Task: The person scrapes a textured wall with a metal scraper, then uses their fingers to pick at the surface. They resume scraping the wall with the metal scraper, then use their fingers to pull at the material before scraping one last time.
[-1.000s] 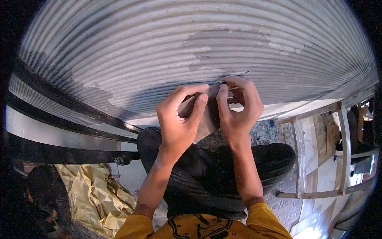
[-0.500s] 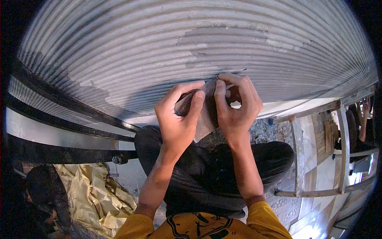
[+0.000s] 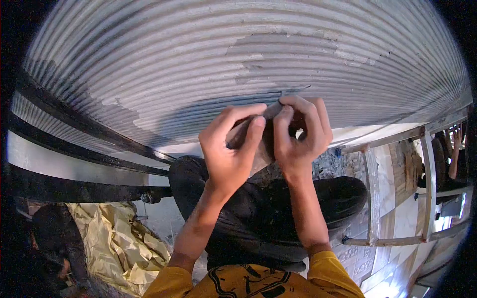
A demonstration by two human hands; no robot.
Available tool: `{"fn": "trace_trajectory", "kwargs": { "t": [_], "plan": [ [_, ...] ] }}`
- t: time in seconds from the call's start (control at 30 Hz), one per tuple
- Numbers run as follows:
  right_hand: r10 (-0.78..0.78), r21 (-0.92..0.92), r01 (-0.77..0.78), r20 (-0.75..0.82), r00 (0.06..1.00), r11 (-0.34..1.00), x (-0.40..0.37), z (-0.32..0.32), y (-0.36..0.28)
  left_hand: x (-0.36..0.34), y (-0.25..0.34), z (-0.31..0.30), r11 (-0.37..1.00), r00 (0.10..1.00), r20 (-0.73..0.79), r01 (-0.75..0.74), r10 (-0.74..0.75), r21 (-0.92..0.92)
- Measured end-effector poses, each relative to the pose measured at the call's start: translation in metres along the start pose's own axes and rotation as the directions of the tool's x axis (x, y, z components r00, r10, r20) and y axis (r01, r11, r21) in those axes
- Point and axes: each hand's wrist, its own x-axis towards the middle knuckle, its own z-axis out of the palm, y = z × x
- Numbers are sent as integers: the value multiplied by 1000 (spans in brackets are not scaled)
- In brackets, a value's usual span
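Note:
Both of my hands pinch one thin brown-grey sheet (image 3: 261, 158), which looks like sandpaper, in front of the ribbed panel. On its left side my left hand (image 3: 232, 141) grips it between thumb and fingers. My right hand (image 3: 301, 136) pinches its upper right part, fingertips close to the panel's lower ribs. The sheet is bent, and part of it is hidden behind my fingers. The grey ribbed panel (image 3: 198, 54) fills the upper view, with darker uneven patches on its surface.
Dark metal bars (image 3: 74, 185) run along the left. Crumpled yellowish sheeting (image 3: 117, 243) lies at the lower left, beside a dark-clothed person (image 3: 57, 238). A ladder-like frame (image 3: 371, 193) stands at the right, with another person's arm (image 3: 454, 159) beyond it.
Both hands have shifted slightly right with the sheet. My left hand has also dropped a little, and the sheet's visible part between the hands looks narrower.

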Motion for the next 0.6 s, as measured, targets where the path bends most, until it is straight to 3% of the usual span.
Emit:
{"fn": "trace_trajectory", "kwargs": {
  "t": [0.17, 0.27, 0.37, 0.53, 0.6],
  "plan": [
    [8, 15, -8, 9, 1000, 1000, -11, -5, 5, -5, -2, 1, 997, 998, 23, -51, 50, 49],
    [107, 39, -108, 14, 994, 993, -14, -3, 5, -6, -6, 1, 998, 999, -4, -41, 41, 49],
    [172, 37, -172, 5, 985, 984, -6, 0, 3, -5, -7, -1, 997, 995, -71, 76, -76, -5],
    [-23, -46, 23, 2, 1000, 999, 1, 6, 8, -5, -5, -9, 995, 994, -71, 91, -88, 37],
    [-29, -35, 29, 5, 1000, 999, 0, 7, 8, -7, -9, -13, 993, 994, -90, 67, -58, 98]
  ]
}}
